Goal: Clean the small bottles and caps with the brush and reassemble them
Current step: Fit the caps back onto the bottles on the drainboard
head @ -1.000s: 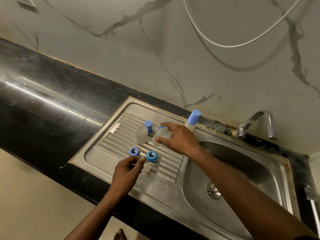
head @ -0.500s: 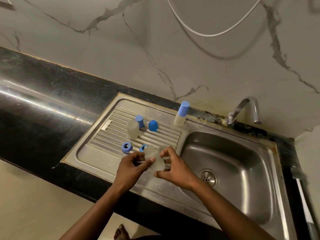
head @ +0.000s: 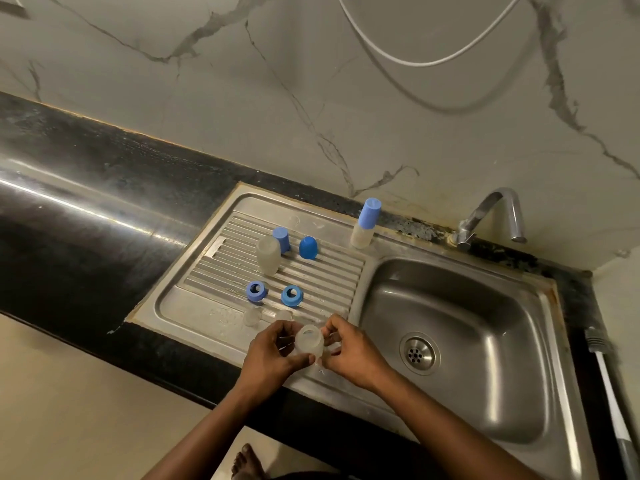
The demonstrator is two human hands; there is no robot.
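Above the front of the steel drainboard (head: pixel 194 299), my left hand (head: pixel 270 355) grips a small translucent bottle (head: pixel 309 339), its open mouth turned up. My right hand (head: pixel 349 351) pinches the bottle's right side with curled fingers. On the ribbed drainboard stand another translucent bottle (head: pixel 268 255), a blue cap (head: pixel 281 239) behind it, a darker blue domed cap (head: pixel 308 248), and two blue rings (head: pixel 256 291) (head: pixel 292 295). A small clear insert (head: pixel 251 317) lies near the front. A capped bottle (head: pixel 365 223) stands at the back rim.
The sink basin (head: pixel 460 341) with its drain (head: pixel 417 355) lies to the right, a tap (head: pixel 491 216) behind it. A white-handled brush (head: pixel 609 386) rests on the black counter at far right. A white cable (head: pixel 426 60) hangs on the marble wall. Black countertop (head: pixel 69 216) runs left.
My right hand lifted a bottle from the drainboard's back and carried it forward. Both hands now meet around it at the front edge, and a blue domed cap stands uncovered.
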